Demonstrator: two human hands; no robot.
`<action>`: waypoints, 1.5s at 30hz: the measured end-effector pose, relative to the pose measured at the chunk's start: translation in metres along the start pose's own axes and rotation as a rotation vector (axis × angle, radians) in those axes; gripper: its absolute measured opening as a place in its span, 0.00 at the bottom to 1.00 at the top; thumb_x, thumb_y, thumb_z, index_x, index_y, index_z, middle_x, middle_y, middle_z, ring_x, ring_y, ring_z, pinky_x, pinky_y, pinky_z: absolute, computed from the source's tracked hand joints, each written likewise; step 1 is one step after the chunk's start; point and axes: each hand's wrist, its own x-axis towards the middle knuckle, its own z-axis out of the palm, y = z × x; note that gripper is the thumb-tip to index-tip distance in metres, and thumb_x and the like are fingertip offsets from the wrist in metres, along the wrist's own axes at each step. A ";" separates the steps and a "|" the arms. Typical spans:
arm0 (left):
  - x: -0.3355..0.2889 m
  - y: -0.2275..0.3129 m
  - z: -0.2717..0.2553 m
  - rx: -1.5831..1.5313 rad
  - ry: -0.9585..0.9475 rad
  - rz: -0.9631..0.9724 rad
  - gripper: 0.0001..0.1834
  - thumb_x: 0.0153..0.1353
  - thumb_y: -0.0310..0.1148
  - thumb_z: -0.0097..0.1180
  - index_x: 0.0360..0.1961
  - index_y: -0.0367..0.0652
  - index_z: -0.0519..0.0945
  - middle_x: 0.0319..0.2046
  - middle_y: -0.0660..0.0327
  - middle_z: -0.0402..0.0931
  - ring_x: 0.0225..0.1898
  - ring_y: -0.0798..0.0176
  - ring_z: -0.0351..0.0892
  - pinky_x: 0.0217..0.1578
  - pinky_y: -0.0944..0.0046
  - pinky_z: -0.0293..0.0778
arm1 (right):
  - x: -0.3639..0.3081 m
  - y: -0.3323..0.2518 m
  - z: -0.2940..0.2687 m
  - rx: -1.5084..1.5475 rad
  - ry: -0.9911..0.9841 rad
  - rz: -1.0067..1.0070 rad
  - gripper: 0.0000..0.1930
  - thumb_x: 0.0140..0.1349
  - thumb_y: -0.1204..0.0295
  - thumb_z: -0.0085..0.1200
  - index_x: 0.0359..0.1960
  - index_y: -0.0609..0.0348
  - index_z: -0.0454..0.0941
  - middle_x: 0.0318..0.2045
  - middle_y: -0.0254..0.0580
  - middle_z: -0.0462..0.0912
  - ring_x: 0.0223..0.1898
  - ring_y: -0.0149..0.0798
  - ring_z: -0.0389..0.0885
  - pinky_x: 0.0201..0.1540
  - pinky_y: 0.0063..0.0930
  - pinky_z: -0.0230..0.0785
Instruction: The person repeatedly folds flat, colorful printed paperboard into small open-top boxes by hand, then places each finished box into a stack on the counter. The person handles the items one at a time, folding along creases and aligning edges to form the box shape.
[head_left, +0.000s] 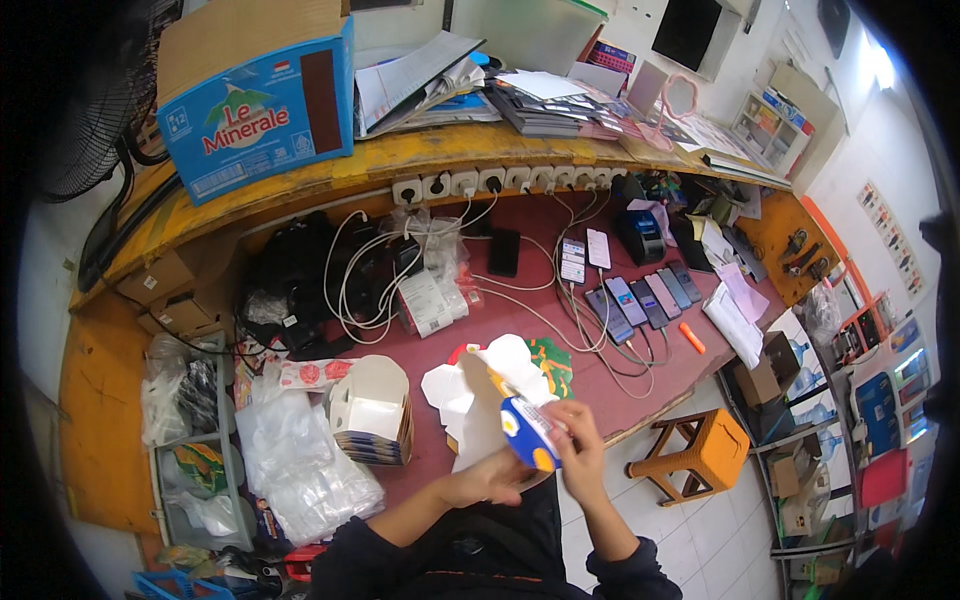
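Observation:
A paper food box, blue outside with white and yellow print, is tilted between my hands near the table's front edge. My left hand supports it from below and the left, its fingers partly hidden. My right hand grips the blue side panel, fingers bent against the card. Behind the box, white card flaps spread over the table, with a green and orange printed piece beside them. I cannot tell which flaps belong to the held box. To the left stands a stack of nested, folded paper boxes.
Clear plastic bags lie left of the stack, beside a grey bin. Several phones with white cables and an orange marker lie at the right. A power strip runs under the shelf. An orange stool stands right.

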 end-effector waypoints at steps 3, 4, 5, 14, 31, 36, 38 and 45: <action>-0.006 0.007 -0.007 -0.491 0.175 -0.190 0.39 0.58 0.29 0.57 0.66 0.40 0.49 0.54 0.56 0.66 0.56 0.58 0.69 0.52 0.59 0.71 | -0.007 -0.009 0.007 -0.088 -0.103 -0.205 0.13 0.51 0.78 0.57 0.40 0.60 0.81 0.46 0.48 0.72 0.49 0.44 0.74 0.53 0.36 0.66; -0.008 0.009 -0.004 -0.179 0.369 -0.235 0.39 0.57 0.28 0.57 0.66 0.41 0.50 0.53 0.56 0.68 0.54 0.59 0.71 0.53 0.59 0.70 | -0.007 -0.013 0.007 -0.059 -0.107 -0.308 0.16 0.49 0.78 0.58 0.42 0.60 0.80 0.46 0.48 0.72 0.50 0.44 0.73 0.54 0.37 0.66; -0.012 0.014 -0.002 -0.019 0.350 -0.320 0.38 0.58 0.31 0.56 0.65 0.40 0.50 0.54 0.56 0.67 0.54 0.61 0.70 0.54 0.61 0.68 | -0.005 -0.016 0.005 -0.095 -0.090 -0.210 0.18 0.48 0.77 0.60 0.44 0.58 0.80 0.47 0.47 0.73 0.50 0.45 0.74 0.53 0.37 0.66; -0.028 0.041 -0.011 0.115 0.169 -0.551 0.28 0.52 0.25 0.54 0.57 0.35 0.66 0.47 0.58 0.75 0.49 0.64 0.74 0.53 0.65 0.67 | 0.017 -0.007 -0.011 -0.046 -0.413 -0.222 0.24 0.49 0.70 0.63 0.50 0.60 0.77 0.49 0.46 0.78 0.51 0.45 0.72 0.54 0.35 0.63; -0.011 0.014 0.033 -0.336 0.755 0.125 0.19 0.68 0.35 0.43 0.57 0.40 0.63 0.52 0.57 0.69 0.56 0.60 0.69 0.56 0.59 0.67 | -0.015 -0.018 0.047 0.118 0.489 -0.053 0.10 0.44 0.79 0.58 0.15 0.63 0.68 0.40 0.45 0.71 0.46 0.42 0.68 0.52 0.32 0.58; -0.030 0.015 0.017 -0.190 0.628 -0.041 0.20 0.67 0.34 0.44 0.58 0.40 0.62 0.54 0.56 0.68 0.57 0.59 0.68 0.57 0.59 0.65 | -0.014 -0.016 0.039 0.264 0.037 -0.023 0.06 0.53 0.80 0.53 0.23 0.61 0.68 0.51 0.49 0.66 0.52 0.43 0.65 0.56 0.34 0.55; -0.041 0.020 0.006 -0.300 0.527 -0.085 0.23 0.66 0.32 0.44 0.60 0.40 0.60 0.56 0.55 0.66 0.58 0.57 0.67 0.58 0.56 0.64 | -0.013 -0.015 0.032 0.482 -0.192 0.043 0.04 0.55 0.80 0.51 0.26 0.61 0.69 0.53 0.50 0.65 0.54 0.43 0.64 0.56 0.34 0.56; -0.061 0.012 -0.020 -0.438 0.228 -0.165 0.31 0.58 0.25 0.48 0.63 0.40 0.57 0.60 0.53 0.63 0.62 0.54 0.62 0.63 0.54 0.57 | -0.020 -0.014 0.028 0.479 -0.324 0.195 0.30 0.55 0.77 0.56 0.59 0.59 0.57 0.56 0.42 0.60 0.57 0.36 0.62 0.61 0.31 0.55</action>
